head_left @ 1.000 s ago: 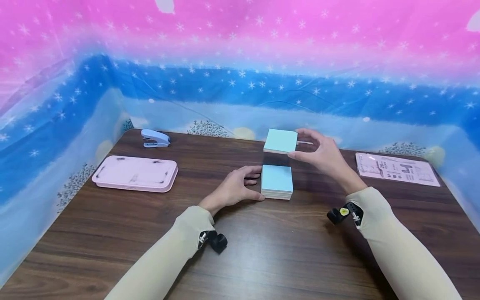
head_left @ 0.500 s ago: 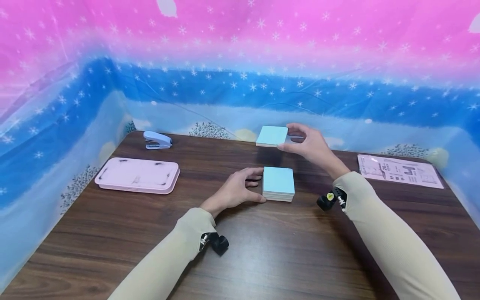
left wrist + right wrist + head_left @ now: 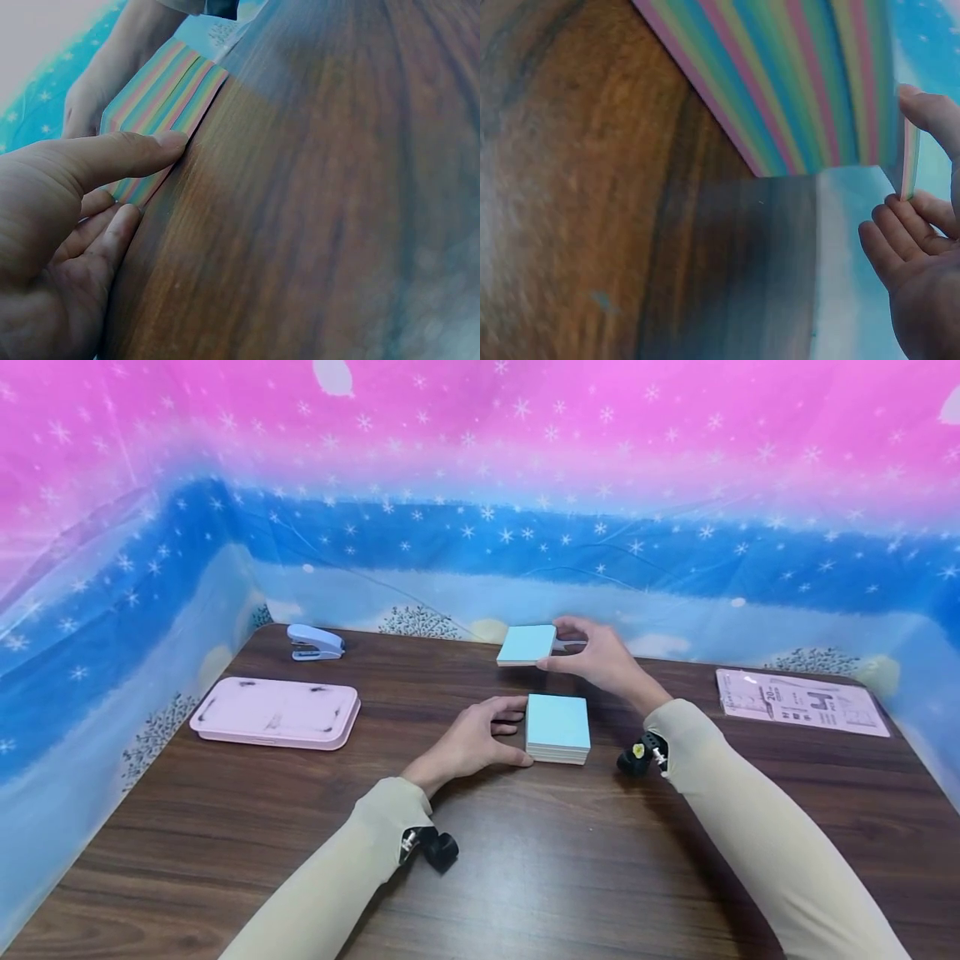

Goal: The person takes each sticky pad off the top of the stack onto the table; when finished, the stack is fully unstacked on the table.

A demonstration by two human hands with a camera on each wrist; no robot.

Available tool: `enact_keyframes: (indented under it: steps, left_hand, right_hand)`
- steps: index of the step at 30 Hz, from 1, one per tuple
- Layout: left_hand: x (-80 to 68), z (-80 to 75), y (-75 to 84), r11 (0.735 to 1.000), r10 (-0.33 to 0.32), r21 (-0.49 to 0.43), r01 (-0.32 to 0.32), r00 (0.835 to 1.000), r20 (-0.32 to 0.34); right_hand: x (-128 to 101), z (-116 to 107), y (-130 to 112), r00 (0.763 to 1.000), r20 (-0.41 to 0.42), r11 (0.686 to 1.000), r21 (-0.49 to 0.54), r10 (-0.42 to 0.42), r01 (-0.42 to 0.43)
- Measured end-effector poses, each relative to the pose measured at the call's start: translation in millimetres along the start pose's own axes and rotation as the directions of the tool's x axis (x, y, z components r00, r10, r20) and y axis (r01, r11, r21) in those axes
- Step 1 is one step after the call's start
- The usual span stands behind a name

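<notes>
A square stack of note paper [image 3: 557, 727], pale blue-green on top, sits on the table in the middle of the head view. Its sides show pink, yellow, green and blue stripes in the wrist views. My left hand [image 3: 476, 735] grips the stack's left side, thumb at the near corner and fingers farther back. Behind the stack, my right hand [image 3: 596, 660] pinches a thinner note pad [image 3: 527, 645] by its right edge, thumb in front. That pad is held roughly level above the far part of the table. In the right wrist view, the pinched pad [image 3: 910, 159] appears edge-on.
A pale blue stapler [image 3: 316, 642] stands at the table's far left, behind a pink pencil case [image 3: 275, 713] with dark scuffs. A flat pink printed packet [image 3: 802, 702] lies at the far right. Patterned cloth [image 3: 480, 535] hangs behind the wooden table [image 3: 517, 868].
My right hand has carried the pad to the left behind the stack, and lowered slightly in the last half second. My left hand and the stack have stayed in place.
</notes>
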State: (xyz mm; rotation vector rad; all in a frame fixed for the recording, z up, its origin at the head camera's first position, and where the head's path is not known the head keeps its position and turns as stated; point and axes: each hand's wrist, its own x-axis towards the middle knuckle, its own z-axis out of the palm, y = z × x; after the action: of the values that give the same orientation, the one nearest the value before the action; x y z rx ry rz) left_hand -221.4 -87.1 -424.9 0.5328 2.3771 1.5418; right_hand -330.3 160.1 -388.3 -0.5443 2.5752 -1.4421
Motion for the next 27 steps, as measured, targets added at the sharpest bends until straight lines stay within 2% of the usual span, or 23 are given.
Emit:
enact_keyframes:
  steps: [8, 27]
  left_hand:
    - [1.1, 0.0, -0.6, 1.0, 0.007, 0.005, -0.007, 1.0, 0.001]
    - [-0.2, -0.6, -1.3, 1.0, -0.005, 0.005, 0.005, 1.0, -0.005]
  right_hand:
    - [6, 12, 2, 1.0, 0.018, 0.994, -0.105, -0.009, 0.011]
    - [19, 27, 2, 0.997, 0.078, 0.988, -0.152, -0.022, 0.034]
